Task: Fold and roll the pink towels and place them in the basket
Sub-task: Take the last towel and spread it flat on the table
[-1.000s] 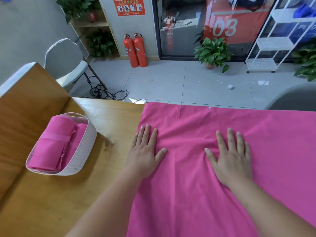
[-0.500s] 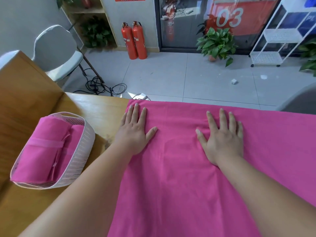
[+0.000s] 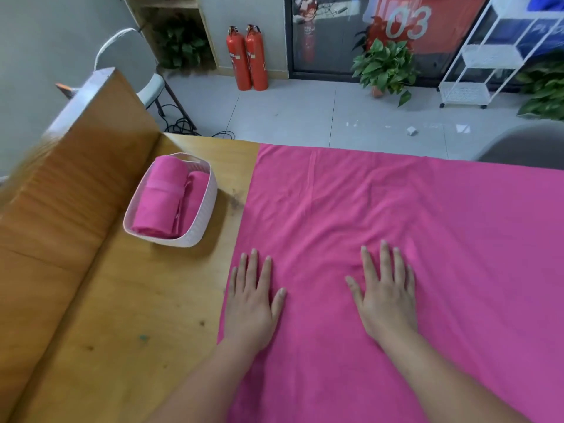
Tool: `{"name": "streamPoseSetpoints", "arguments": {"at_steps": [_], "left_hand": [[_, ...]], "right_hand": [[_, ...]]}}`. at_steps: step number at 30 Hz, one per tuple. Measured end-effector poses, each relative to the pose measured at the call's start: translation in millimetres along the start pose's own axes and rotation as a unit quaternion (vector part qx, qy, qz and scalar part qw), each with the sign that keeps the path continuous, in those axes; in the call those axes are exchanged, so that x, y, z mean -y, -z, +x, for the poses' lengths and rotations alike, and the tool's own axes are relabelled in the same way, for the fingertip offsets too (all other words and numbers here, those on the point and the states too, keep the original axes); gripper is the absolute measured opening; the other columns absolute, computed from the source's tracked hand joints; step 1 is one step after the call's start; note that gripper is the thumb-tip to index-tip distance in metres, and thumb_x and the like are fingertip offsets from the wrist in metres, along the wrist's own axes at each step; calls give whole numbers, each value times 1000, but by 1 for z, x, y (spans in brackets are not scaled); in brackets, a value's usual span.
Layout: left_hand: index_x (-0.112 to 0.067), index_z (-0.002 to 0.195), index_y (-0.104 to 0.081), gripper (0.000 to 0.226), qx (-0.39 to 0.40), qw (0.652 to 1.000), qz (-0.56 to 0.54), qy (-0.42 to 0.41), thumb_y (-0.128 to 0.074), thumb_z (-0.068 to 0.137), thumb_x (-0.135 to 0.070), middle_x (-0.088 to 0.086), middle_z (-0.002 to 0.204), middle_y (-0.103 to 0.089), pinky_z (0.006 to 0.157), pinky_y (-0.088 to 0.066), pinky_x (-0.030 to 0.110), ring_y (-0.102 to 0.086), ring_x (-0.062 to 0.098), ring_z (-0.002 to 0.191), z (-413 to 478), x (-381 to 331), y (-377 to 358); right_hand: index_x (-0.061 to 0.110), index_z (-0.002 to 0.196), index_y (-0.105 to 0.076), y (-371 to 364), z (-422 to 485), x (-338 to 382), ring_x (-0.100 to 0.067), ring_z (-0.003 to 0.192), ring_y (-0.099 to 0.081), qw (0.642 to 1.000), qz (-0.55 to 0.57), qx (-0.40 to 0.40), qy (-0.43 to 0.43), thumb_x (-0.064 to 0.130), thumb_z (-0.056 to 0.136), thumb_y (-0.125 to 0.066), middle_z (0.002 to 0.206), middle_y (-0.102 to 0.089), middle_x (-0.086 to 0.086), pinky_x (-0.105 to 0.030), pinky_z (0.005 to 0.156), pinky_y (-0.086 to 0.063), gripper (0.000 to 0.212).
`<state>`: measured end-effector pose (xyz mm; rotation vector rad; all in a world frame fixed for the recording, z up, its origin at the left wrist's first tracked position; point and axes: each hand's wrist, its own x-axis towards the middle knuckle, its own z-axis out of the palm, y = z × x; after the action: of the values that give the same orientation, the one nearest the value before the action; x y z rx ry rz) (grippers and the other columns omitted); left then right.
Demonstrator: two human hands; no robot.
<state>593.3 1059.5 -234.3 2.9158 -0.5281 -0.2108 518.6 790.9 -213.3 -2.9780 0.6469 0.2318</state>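
Laid flat across table (image 3: 137, 315), lightly creased, not yet folded or rolled: towel (image 3: 396, 215). Already done: two rolls (image 3: 161, 196) side by side in basket (image 3: 209, 209), left of towel & apart from it. Pressing down w/ flat palms, fingers spread: left hand (image 3: 251, 303) by towel's left edge, right hand (image 3: 386, 300) nr the middle. Vs 0.5 s ago: both drawn back from far edge toward near side; basket contents same.

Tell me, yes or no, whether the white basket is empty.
No, two rolled pink towels lie side by side inside the white basket.
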Motion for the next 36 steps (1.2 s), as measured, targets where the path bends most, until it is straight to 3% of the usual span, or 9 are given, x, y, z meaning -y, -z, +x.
{"name": "streamPoseSetpoints", "arguments": {"at_steps": [4,9,14,20,23,25,30,32,36], "left_hand": [[-18,169,-18,76,19,999,15,28,-21,107,-64,12,177,-5,132,-8,52,10,27,163,-16,23,15],[-26,170,-11,74,44,997,13,-62,-24,108,-64,6,177,5,131,-9,52,12,26,163,-104,13,3],[-26,170,-1,76,41,997,17,-60,-27,109,-63,1,177,12,130,-7,50,12,23,163,-178,33,-7],[-32,169,-11,76,62,993,38,-97,-24,105,-71,4,178,5,127,-6,54,4,29,163,-211,33,-3],[-38,168,-12,79,79,992,74,-64,-19,101,-79,4,177,1,127,-12,61,-5,34,163,-216,47,-1],[-36,168,-3,85,101,991,89,-11,-20,99,-80,7,176,8,127,-8,65,2,37,162,-214,46,7],[-30,168,-2,81,101,991,87,21,-35,104,-66,9,176,8,126,-9,68,5,39,162,-229,11,28],[-29,168,1,80,100,992,79,9,-35,105,-63,10,176,9,128,-6,65,7,38,162,-241,-8,28],[-28,168,4,80,101,990,82,-46,-36,106,-60,12,176,11,130,-2,59,7,37,162,-263,-55,23]], "right_hand": [[27,168,-13,-14,-73,-4,-35,162,1,1000,-8,10,-7,74,101,-12,176,-1,-13,-58,129,-14,82],[30,168,-11,-27,-150,-3,-33,162,5,999,-11,29,-16,75,100,-13,176,3,-10,-59,129,-13,82],[34,168,-2,-30,-191,-10,-27,161,17,999,-20,43,22,79,99,-14,176,16,-5,-54,131,-6,83],[31,167,-19,-27,-229,-18,-34,162,-3,997,-6,64,34,76,99,-21,177,-3,-8,-59,128,-13,82],[31,165,-30,-30,-254,-28,-37,161,-12,996,-10,73,39,76,96,-27,176,-9,-9,-63,125,-22,83],[35,166,-25,-26,-274,-42,-37,161,-8,996,-11,83,20,77,95,-28,177,-5,-7,-66,124,-21,83],[42,163,18,-19,-323,-68,-37,160,17,990,-4,135,-39,80,97,-19,171,30,-4,-69,124,-13,85],[44,161,21,-13,-337,-73,-35,160,18,987,5,159,-6,80,98,-23,169,35,-1,-66,126,-11,85],[44,165,8,-2,-358,-93,-33,162,8,987,39,156,-2,75,101,-26,173,24,2,-60,127,-17,79]]}}
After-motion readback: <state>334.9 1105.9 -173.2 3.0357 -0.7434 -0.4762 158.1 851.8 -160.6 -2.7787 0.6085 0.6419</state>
